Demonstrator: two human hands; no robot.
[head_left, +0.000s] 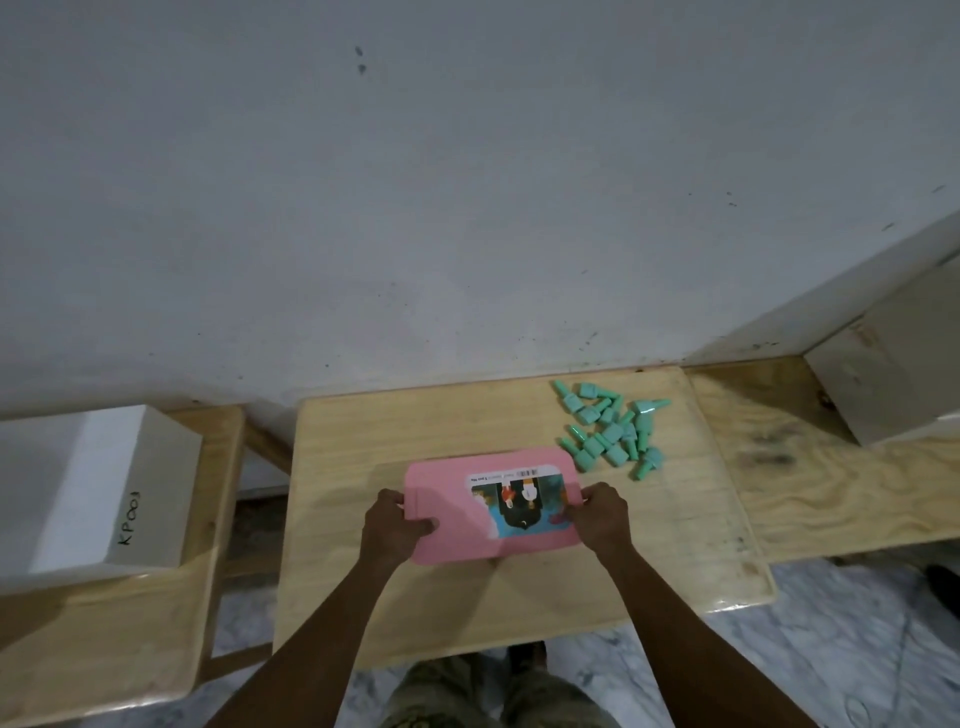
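Note:
A flat pink box (452, 499) with a colourful picture label on top lies in the middle of a small wooden table (363, 597). My left hand (394, 525) grips its left end, thumb on top. My right hand (600, 519) grips its right end over the label's edge. A pile of several small teal plastic pieces (610, 428) lies on the table to the far right of the box, apart from it.
A white box marked "KP001" (98, 493) stands on a wooden bench at the left. Another whitish box (893, 374) stands on the wooden bench at the right. A grey wall runs behind the table. Marbled floor and my legs show below.

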